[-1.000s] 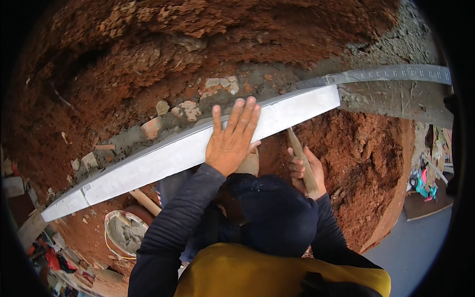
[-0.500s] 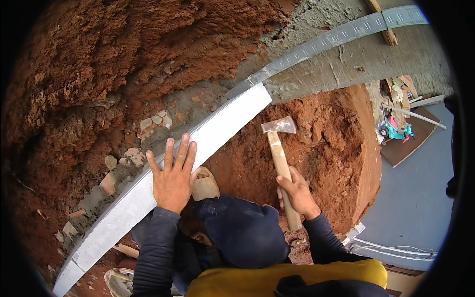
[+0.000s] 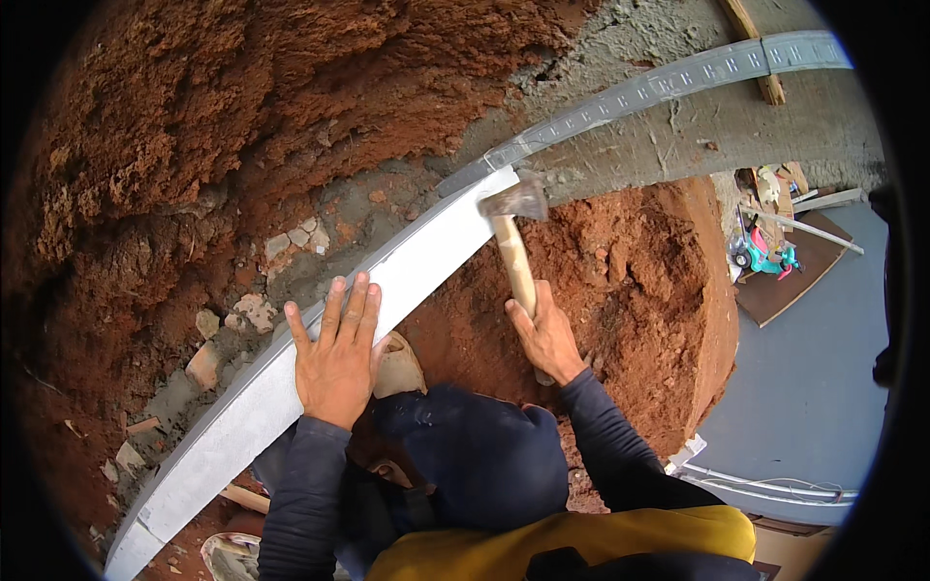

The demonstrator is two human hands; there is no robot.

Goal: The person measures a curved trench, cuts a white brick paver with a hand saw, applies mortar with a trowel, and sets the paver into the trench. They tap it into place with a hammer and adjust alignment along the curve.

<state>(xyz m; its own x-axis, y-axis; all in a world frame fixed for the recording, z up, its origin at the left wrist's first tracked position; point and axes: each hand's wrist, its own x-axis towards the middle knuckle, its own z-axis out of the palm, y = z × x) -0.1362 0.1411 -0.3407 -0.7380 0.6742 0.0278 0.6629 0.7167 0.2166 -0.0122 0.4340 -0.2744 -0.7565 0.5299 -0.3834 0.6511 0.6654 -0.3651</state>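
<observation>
A long white board (image 3: 426,257) runs diagonally from the lower left to the upper middle, along a bed of mortar and broken stones. My left hand (image 3: 336,363) lies flat on it near its middle, fingers spread. In my right hand (image 3: 545,337) is a hatchet (image 3: 516,257), gripped by its wooden handle. Its metal head is at the board's upper end, the blunt side over the white face and the flared edge pointing right. Whether the head touches the board, I cannot tell.
Beyond the board rises a rough red earth bank (image 3: 242,107). A grey metal strip (image 3: 668,85) continues along a concrete wall (image 3: 697,140), crossed by a wooden stick (image 3: 765,73). Reddish soil (image 3: 659,290) drops to a grey floor (image 3: 804,358) with a turquoise toy.
My right hand has swung the hatchet up and to the left, from over the soil to the board's upper end. My left hand stays on the board.
</observation>
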